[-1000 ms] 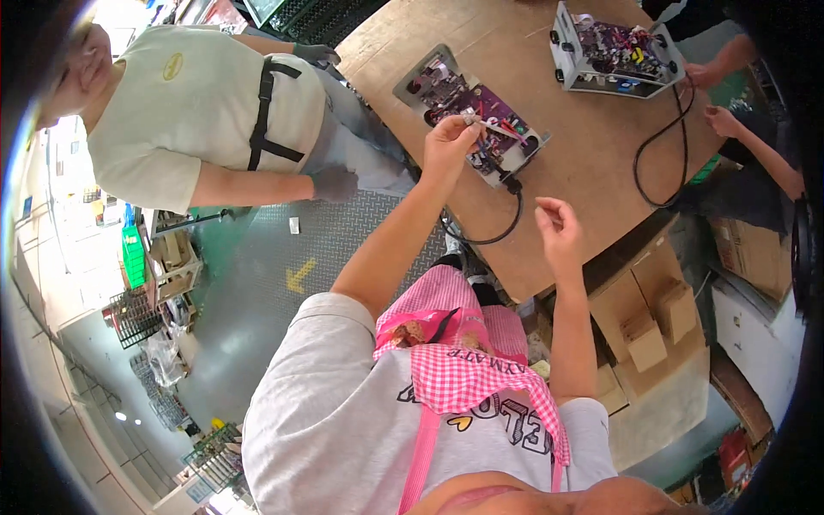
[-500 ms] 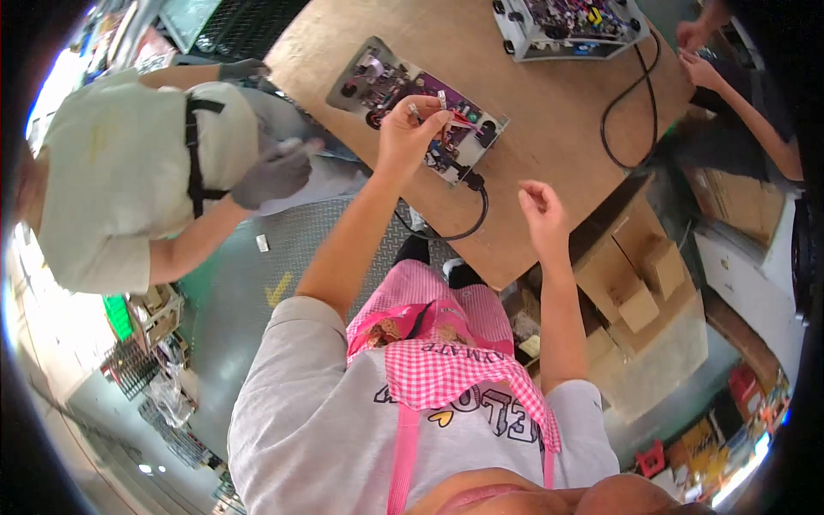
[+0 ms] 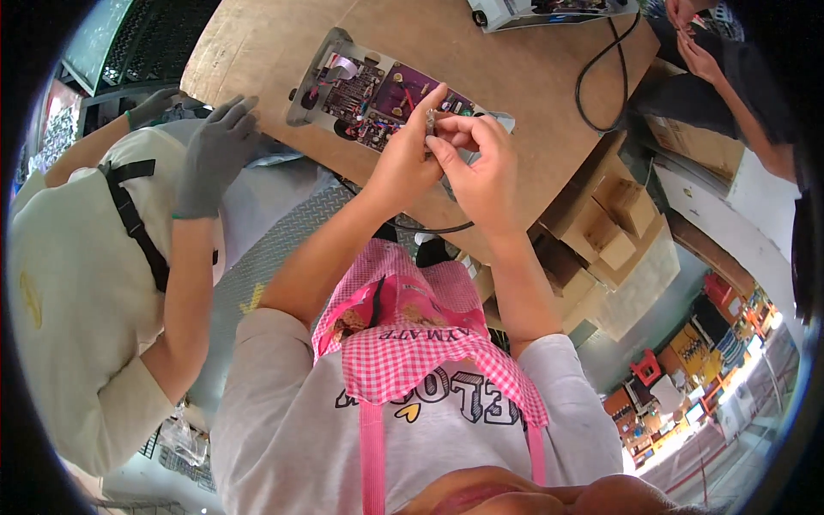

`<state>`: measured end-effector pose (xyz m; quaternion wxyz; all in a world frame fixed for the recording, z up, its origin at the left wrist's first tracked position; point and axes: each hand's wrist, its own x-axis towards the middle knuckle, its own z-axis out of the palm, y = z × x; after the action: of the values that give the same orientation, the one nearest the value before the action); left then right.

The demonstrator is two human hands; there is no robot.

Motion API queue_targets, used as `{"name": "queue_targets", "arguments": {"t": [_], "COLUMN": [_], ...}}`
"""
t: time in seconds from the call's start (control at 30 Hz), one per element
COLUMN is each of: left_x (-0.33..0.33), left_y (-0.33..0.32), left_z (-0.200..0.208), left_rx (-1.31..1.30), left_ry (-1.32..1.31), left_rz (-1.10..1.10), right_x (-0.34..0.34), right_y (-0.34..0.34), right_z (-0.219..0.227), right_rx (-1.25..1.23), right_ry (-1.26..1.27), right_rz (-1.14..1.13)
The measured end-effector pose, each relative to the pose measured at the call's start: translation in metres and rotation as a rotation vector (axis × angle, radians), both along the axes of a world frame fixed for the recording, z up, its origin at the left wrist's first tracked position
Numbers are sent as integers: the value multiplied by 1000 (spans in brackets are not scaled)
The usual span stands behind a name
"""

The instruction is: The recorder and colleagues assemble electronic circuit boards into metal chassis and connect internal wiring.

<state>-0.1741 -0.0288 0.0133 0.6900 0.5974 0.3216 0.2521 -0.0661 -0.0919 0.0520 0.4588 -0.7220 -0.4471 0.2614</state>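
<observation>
On the brown tabletop (image 3: 266, 51), an open electronic unit (image 3: 403, 96) lies at a slant with its circuit boards exposed. Over its near right end, my left hand (image 3: 410, 161) is closed round a small pale connector (image 3: 431, 122), index finger pointing up. My right hand (image 3: 481, 167) meets it from the right, thumb and fingers pinched at the same small part. Both hands cover that end of the unit, and the connector's wires are mostly hidden behind them.
A second unit (image 3: 549, 12) stands at the table's far edge, its black cable (image 3: 585, 103) looping over the right side. Left, a co-worker's gloved hand (image 3: 210, 159) is near the table edge. Far right are another person's hands (image 3: 693, 47). Cardboard boxes (image 3: 601, 227) stand right of the table.
My right hand has come in from the right, apart and holding nothing, to meet my left at the connector. The view has shifted, and the co-worker's gloved hand has risen toward the table.
</observation>
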Motion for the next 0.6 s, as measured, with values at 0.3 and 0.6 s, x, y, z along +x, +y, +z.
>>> {"name": "queue_targets", "arguments": {"t": [0.3,0.6], "left_x": [-15,-9], "left_y": [15,14], "left_z": [6,-9], "left_rx": [41,107], "left_ry": [29,-50], "left_rz": [-289,-206], "right_x": [-9,6], "right_y": [4,-1], "right_z": [-5,-4], "right_rx": [114,52], "right_ry": [-150,99], "right_rz": [-8,-133]}}
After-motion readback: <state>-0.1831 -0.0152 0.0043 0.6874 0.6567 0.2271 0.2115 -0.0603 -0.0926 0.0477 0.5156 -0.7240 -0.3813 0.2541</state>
